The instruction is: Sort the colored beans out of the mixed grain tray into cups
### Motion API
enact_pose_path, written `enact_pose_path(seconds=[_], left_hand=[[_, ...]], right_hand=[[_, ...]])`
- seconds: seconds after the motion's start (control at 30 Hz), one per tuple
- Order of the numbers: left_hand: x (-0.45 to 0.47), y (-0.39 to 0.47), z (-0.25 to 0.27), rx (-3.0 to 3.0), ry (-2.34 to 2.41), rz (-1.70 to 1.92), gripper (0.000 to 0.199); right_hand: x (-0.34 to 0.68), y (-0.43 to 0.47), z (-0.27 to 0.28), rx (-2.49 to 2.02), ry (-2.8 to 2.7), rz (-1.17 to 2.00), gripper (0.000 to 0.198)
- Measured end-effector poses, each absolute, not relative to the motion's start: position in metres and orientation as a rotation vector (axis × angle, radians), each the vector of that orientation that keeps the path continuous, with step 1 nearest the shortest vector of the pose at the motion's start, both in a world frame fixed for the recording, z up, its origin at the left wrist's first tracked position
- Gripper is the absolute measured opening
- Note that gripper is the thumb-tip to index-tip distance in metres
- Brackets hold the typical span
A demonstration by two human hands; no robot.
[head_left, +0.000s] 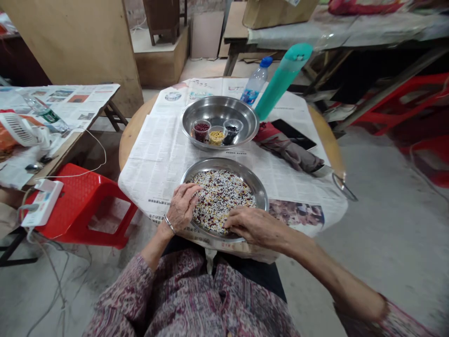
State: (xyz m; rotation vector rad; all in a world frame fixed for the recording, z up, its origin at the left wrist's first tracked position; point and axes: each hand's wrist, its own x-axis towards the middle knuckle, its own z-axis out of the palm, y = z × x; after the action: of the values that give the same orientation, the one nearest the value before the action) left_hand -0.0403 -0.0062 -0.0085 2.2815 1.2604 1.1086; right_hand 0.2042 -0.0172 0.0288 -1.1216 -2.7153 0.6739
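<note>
A shallow steel plate (261, 189) in front of me holds a spread of mixed white, dark red, yellow and black grains and beans (224, 196). At its left rim is my left hand (184, 203), fingers bent together with the tips at the grains. My right hand (249, 224) reaches over the near right rim, its thumb and fingers pinched down at the mix; whatever they hold is hidden. Behind the plate, a steel basin (220, 107) contains a cup of red beans (201, 131), a cup of yellow beans (216, 136) and a cup of black beans (230, 133).
Newspaper (154, 154) covers the round table. Toward its back right stand a water bottle (257, 79) and a tall green cylinder (284, 79). A folded umbrella (287, 150) and a dark tablet (293, 133) lie at right. On a red stool (87, 201) at left sits a power strip (44, 203).
</note>
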Motion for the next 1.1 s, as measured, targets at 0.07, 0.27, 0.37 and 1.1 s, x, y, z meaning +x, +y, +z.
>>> enact_pose_path(seconds=[0.07,0.27,0.37,1.1], left_hand=[[-0.041,-0.007,-0.008,2.259,1.257,1.117,0.030],[-0.041,-0.008,-0.007,2.215,1.246,1.123,0.034],[-0.041,-0.008,-0.007,2.200,1.248,1.122,0.035],[-0.042,-0.006,-0.010,2.210,1.284,1.137,0.033]], right_hand=[[0.193,-0.010,0.028,-1.014,-2.758,0.632,0.024],[0.157,0.022,0.015,-0.877,-2.728,0.392,0.028],[0.145,0.034,0.008,-0.818,-2.723,0.316,0.025],[0.153,-0.011,0.007,-0.804,-2.671,0.426,0.017]])
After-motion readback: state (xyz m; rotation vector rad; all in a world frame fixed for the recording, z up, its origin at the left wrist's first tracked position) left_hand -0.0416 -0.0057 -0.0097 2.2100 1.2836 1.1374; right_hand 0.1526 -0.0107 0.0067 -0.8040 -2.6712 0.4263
